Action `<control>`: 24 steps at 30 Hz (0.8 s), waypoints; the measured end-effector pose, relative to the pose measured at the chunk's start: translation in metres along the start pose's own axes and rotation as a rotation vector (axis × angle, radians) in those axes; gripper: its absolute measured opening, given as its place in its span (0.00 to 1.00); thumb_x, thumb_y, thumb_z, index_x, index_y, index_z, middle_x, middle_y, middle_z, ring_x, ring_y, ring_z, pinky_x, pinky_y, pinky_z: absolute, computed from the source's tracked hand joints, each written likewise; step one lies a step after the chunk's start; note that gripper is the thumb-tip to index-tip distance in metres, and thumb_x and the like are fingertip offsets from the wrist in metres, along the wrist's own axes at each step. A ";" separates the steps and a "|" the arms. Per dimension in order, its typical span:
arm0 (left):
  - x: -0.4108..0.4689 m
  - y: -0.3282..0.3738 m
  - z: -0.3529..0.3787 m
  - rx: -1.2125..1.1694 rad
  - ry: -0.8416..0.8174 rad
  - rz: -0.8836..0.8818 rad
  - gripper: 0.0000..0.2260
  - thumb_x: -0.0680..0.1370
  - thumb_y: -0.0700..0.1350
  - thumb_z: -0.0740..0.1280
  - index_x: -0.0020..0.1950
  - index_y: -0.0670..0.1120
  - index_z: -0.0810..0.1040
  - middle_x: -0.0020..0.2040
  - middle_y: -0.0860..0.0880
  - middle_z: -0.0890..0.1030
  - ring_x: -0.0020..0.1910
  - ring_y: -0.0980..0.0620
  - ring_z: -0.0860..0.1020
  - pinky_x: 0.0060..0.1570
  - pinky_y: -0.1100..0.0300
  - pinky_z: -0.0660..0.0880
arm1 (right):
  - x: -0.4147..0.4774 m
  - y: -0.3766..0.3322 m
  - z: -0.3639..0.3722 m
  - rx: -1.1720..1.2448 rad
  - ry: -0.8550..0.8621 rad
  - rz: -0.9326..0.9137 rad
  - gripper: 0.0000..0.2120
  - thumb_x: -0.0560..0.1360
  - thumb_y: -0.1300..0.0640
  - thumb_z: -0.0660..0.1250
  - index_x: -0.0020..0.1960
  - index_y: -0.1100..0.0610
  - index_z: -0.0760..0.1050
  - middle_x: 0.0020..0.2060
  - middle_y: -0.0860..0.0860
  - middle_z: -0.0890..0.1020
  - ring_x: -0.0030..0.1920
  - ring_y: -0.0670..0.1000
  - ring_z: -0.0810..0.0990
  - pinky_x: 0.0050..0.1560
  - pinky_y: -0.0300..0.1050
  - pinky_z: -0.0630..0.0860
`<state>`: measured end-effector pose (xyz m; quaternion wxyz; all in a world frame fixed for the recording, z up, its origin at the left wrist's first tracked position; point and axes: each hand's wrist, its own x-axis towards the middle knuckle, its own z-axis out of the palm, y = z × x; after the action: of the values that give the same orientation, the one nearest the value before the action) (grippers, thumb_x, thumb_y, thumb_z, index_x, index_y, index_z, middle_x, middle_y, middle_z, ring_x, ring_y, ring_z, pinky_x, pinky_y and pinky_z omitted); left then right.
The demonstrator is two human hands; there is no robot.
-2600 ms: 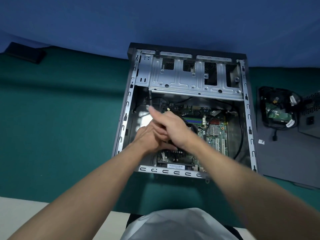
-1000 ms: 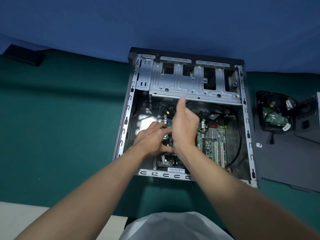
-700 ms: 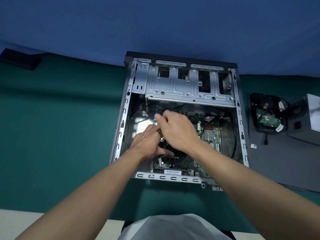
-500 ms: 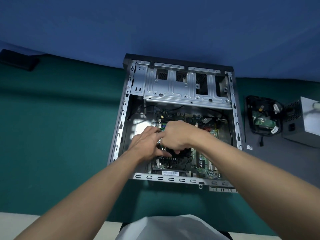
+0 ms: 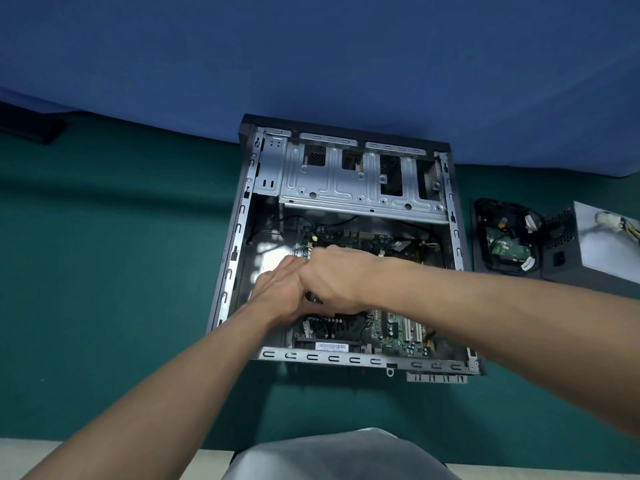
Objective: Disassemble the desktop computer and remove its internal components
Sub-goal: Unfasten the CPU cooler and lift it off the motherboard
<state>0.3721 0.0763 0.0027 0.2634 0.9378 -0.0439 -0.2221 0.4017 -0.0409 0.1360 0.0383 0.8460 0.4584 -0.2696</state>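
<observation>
The computer case (image 5: 231,271) lies open on the green table (image 5: 104,254). Its drive cage (image 5: 360,188) is at the far end and the circuit board (image 5: 398,332) sits on its floor. Both hands work over the middle of the board, above the black cooler (image 5: 332,327).

The right hand (image 5: 334,278) is clenched with knuckles up and fingers curled down onto the cooler's far part. Whether it grips the cooler or a fastener is hidden. The left hand (image 5: 278,294) touches the right hand from the left. Its fingertips are out of sight beneath the right hand, so its hold cannot be told. A small bright metal piece (image 5: 311,296) shows between them.

Step in hand, by judgement: freeing the cooler from the board.
- Release every clip or fastener before lifting.
- Confirm that the cooler's lead is unplugged.
- Lift straight up without rocking, since the board beneath may flex.

Clearances:
- The case's left wall stands close beside the left hand.
- The near rail (image 5: 329,356) is thin, slotted metal and passes under both forearms, so wrists should stay off it.
- The drive cage overhangs the far part of the board, so the way out is upward and toward the near side.
- The table to the left is open for setting parts down.
- The power supply (image 5: 595,247) and a black part with cables (image 5: 505,237) occupy the right.
</observation>
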 end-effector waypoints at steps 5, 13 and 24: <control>-0.001 -0.001 0.000 0.064 -0.017 0.095 0.36 0.62 0.73 0.68 0.67 0.63 0.68 0.65 0.58 0.69 0.67 0.55 0.63 0.53 0.55 0.66 | 0.009 0.017 0.001 0.561 -0.067 0.532 0.21 0.78 0.52 0.62 0.29 0.59 0.71 0.16 0.51 0.75 0.19 0.48 0.72 0.21 0.35 0.68; -0.003 0.000 0.000 -0.002 -0.015 -0.009 0.20 0.71 0.63 0.64 0.61 0.60 0.72 0.63 0.57 0.70 0.68 0.53 0.65 0.55 0.52 0.66 | -0.004 -0.008 0.000 -0.030 -0.078 0.057 0.08 0.79 0.55 0.63 0.48 0.59 0.77 0.29 0.49 0.67 0.32 0.52 0.71 0.36 0.44 0.74; -0.013 0.013 -0.015 0.003 -0.087 0.009 0.32 0.69 0.63 0.66 0.71 0.57 0.67 0.74 0.50 0.64 0.74 0.51 0.58 0.65 0.50 0.62 | -0.008 0.003 0.007 -0.288 -0.093 -0.179 0.16 0.82 0.57 0.54 0.39 0.55 0.72 0.34 0.51 0.75 0.44 0.54 0.77 0.40 0.43 0.69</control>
<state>0.3681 0.0749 0.0260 0.2610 0.9273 -0.0600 -0.2616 0.3980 -0.0508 0.1335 0.1558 0.7741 0.5636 -0.2424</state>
